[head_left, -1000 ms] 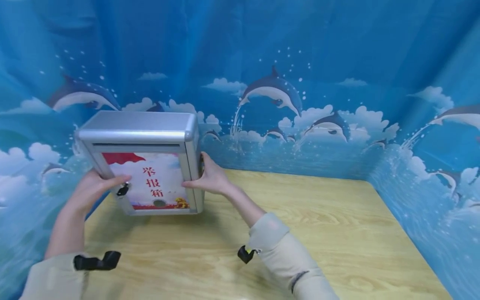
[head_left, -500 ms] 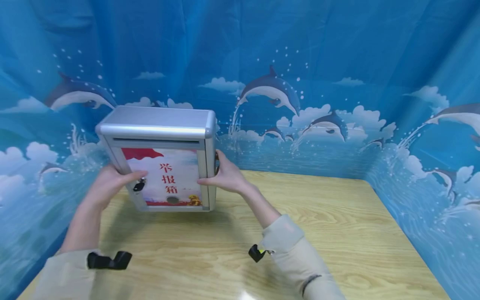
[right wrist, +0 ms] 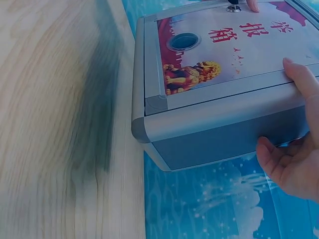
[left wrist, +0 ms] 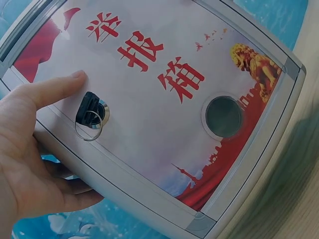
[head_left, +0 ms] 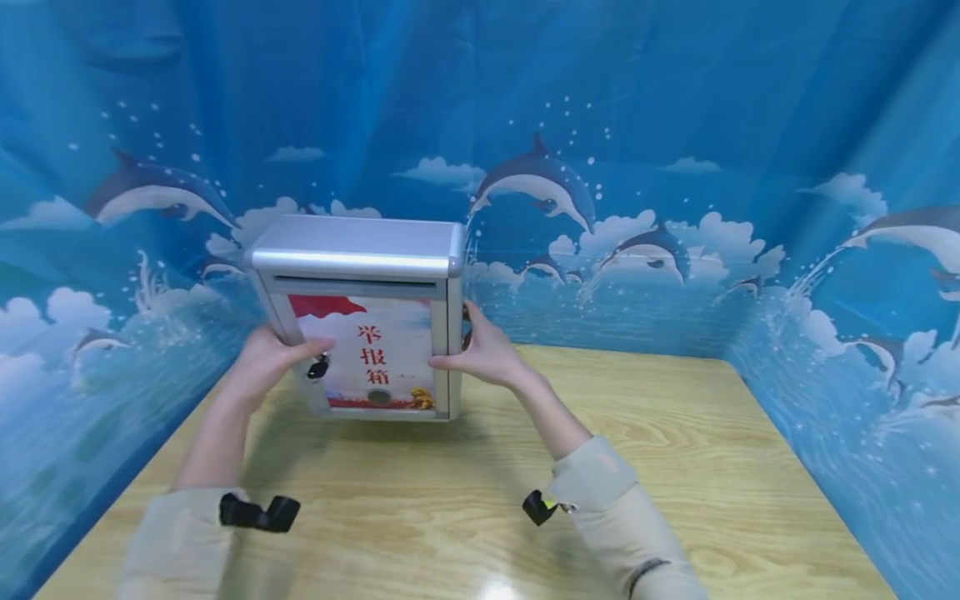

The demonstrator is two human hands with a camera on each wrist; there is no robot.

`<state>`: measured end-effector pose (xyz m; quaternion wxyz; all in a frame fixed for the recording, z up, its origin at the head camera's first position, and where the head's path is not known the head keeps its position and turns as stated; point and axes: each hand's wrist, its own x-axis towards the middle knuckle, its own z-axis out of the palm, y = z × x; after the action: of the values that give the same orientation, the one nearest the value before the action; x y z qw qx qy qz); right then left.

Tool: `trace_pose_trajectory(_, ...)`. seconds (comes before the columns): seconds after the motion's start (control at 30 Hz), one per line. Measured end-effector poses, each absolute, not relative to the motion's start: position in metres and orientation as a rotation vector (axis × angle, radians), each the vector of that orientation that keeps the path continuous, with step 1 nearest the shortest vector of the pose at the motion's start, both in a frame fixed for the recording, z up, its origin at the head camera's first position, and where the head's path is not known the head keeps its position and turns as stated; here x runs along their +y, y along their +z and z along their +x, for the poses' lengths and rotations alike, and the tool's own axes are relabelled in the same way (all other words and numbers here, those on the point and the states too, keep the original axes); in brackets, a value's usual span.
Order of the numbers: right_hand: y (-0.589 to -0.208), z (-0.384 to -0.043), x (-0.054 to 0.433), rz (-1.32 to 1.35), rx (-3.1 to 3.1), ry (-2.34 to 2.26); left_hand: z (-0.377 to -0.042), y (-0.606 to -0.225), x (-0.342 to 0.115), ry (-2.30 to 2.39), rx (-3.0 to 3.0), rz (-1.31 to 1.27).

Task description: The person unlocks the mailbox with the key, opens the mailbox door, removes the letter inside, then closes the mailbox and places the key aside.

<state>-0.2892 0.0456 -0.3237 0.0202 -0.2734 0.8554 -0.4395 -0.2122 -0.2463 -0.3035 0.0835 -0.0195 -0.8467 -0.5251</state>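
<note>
One silver box point(head_left: 401, 333), held up above the table point(head_left: 637, 433), front with red characters point(left wrist: 140, 51) facing the person. Left hand point(head_left: 262, 367) clamped on one side, thumb on front just beside the key point(left wrist: 88, 109). Right hand point(head_left: 487, 350) clamped on opposite side, thumb on front frame. Dolphin curtain point(head_left: 375, 100) behind.

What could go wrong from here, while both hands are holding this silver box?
The box appears raised above the table; if the fingers slip on its smooth-looking sides, it could drop. The key sticks out of its lock near the left thumb, so a shift of grip might knock or turn it.
</note>
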Motion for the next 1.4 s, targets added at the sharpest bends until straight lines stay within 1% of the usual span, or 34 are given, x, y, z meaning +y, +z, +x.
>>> trace_pose_trajectory(0.17, -0.322, -0.288, 0.063, -0.779, 2.661, -1.368, -0.221, -0.305, -0.232, -1.607, -2.514, -0.096)
trace_pose_trajectory(0.47, -0.321, -0.293, 0.087, -0.78, 2.617, -1.46, -0.237, -0.304, -0.212, -1.655, -2.501, -0.146)
trace_pose_trajectory(0.77, -0.326, -0.298, 0.111, -0.723, 2.616, -1.476, -0.251, -0.309, -0.189, -1.711, -2.506, -0.134)
trace_pose_trajectory(1.03, -0.335, -0.296, 0.131, -0.653, 2.666, -1.448, -0.259, -0.32, -0.17, -1.769, -2.494, -0.179)
trace_pose_trajectory(1.4, -0.338, -0.291, 0.15, -0.536, 2.677, -1.425, -0.266, -0.322, -0.152, -1.77, -2.497, -0.21)
